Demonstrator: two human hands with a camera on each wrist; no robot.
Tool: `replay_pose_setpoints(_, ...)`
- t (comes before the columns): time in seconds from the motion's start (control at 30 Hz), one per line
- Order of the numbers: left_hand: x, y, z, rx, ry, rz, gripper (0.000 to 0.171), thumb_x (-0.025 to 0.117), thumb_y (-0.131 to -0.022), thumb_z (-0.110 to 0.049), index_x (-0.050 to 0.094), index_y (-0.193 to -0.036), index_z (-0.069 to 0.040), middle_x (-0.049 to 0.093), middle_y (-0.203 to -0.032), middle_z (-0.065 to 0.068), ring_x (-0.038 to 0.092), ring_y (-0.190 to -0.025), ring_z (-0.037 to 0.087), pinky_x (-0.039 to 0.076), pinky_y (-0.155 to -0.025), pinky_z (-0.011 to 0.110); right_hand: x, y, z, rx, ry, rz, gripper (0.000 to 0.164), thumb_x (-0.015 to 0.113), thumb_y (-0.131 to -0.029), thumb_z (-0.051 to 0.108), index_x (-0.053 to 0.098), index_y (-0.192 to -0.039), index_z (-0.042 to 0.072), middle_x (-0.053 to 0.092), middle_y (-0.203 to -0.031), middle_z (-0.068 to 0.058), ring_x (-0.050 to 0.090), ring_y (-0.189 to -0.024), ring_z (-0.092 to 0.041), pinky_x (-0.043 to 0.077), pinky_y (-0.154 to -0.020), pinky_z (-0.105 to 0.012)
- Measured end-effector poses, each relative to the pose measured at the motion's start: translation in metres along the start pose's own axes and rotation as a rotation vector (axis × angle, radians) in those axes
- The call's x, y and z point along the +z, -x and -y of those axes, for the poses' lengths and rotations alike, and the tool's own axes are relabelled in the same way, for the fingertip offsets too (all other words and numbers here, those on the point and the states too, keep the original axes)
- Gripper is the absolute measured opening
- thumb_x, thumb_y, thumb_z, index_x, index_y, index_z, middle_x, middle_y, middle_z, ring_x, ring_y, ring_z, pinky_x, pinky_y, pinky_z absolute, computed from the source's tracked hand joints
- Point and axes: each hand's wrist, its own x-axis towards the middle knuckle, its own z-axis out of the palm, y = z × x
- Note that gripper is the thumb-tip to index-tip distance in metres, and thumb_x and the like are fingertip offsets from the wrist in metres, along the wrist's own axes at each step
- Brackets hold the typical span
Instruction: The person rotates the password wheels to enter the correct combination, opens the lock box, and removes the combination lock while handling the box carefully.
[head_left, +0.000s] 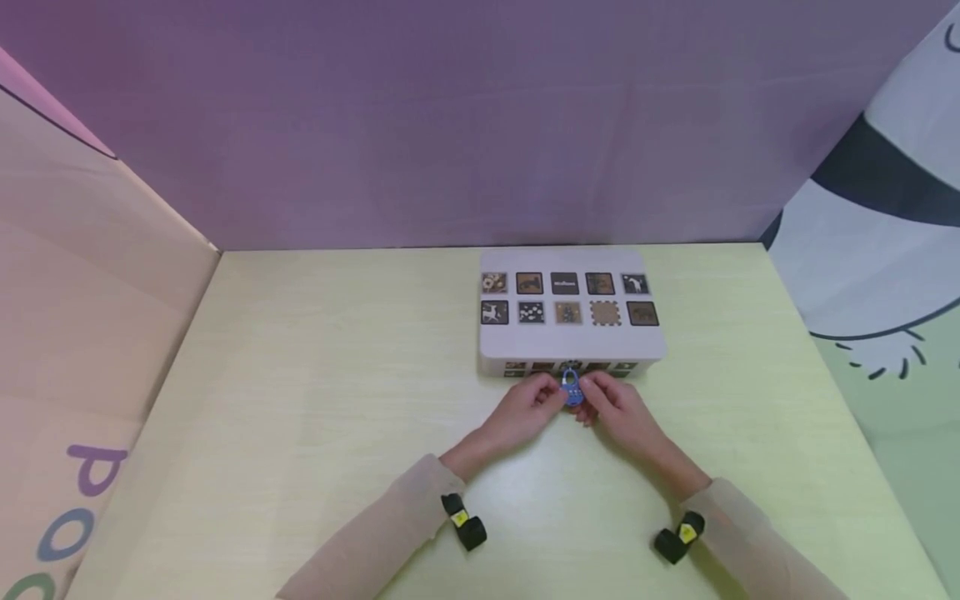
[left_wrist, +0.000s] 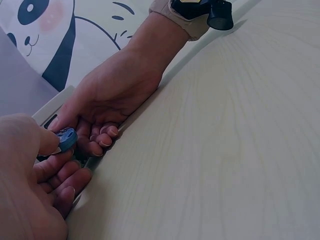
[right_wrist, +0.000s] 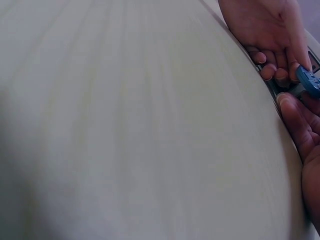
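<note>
A blue combination padlock (head_left: 572, 392) with a row of small dials hangs by its shackle at the front latch of a white box (head_left: 525, 340). The lid and front of the box carry small square pictures. From the left, my left hand (head_left: 525, 413) pinches the padlock between thumb and fingers; the left wrist view shows the thumb on the blue body (left_wrist: 68, 138). My right hand (head_left: 621, 414) grips the padlock's other side, its lower fingers curled beneath. The fingers partly hide the lock in both wrist views.
The box stands near the back edge of a pale wooden table (head_left: 322, 358), right of centre. Behind rises a purple wall panel (head_left: 450, 125), with printed side panels left and right. Black wrist cameras are strapped over both sleeves.
</note>
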Motion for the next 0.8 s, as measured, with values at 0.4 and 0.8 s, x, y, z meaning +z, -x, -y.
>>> replay_pose_setpoints(0.4, -0.0002, -0.0002, 0.0011, 0.001, -0.005, 0.009, 0.025, 0.054, -0.107, -0.034, 0.065, -0.109, -0.011, 0.063, -0.102, -0.001, 0.058, -0.091, 0.010, 0.052, -0.081, 0.026, 0.0000, 0.0000, -0.0009, 0.002, -0.018, 0.012, 0.022, 0.051, -0.109, 0.012, 0.061, -0.107, -0.008, 0.068, -0.086, -0.018, 0.065, -0.071, -0.014, 0.059, -0.065, -0.029)
replay_pose_setpoints(0.8, -0.0006, -0.0005, 0.0014, 0.004, -0.005, 0.010, 0.025, 0.055, -0.107, -0.034, 0.065, -0.110, -0.011, 0.063, -0.101, -0.001, 0.057, -0.090, 0.010, 0.051, -0.081, 0.026, 0.0002, 0.0008, 0.0021, 0.002, -0.019, 0.015, 0.021, 0.051, -0.108, 0.011, 0.061, -0.106, -0.008, 0.068, -0.086, -0.018, 0.065, -0.071, -0.013, 0.059, -0.065, -0.028)
